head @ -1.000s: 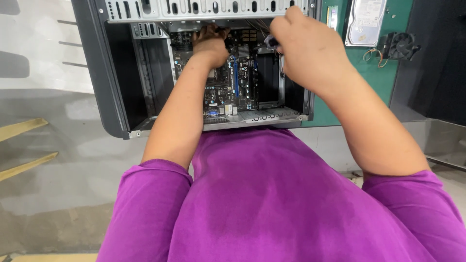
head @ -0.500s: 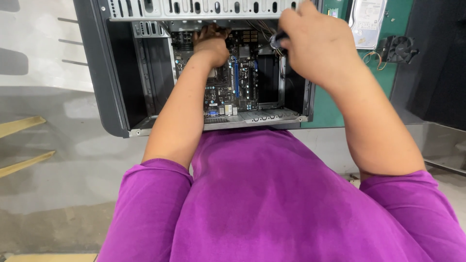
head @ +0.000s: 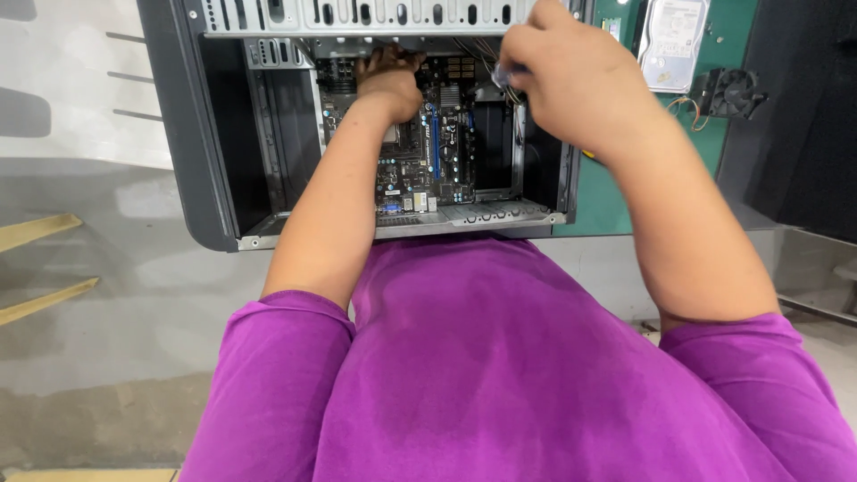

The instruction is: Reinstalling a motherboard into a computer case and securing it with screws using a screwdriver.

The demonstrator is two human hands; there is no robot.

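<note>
At the left we see an open black computer case (head: 192,161) lying on its side, its motherboard (head: 424,156) exposed within. Our left hand (head: 388,85) reaches deep inside and rests on the upper part of the board; whether its grip is closed on anything we cannot tell. Further right, our right hand (head: 571,76) hovers over the case's edge, its grip pinched shut on a small dark tool handle (head: 502,76). Beyond it, on the green worktop (head: 705,147), lie a hard drive (head: 674,45) and a small fan (head: 732,92).
</note>
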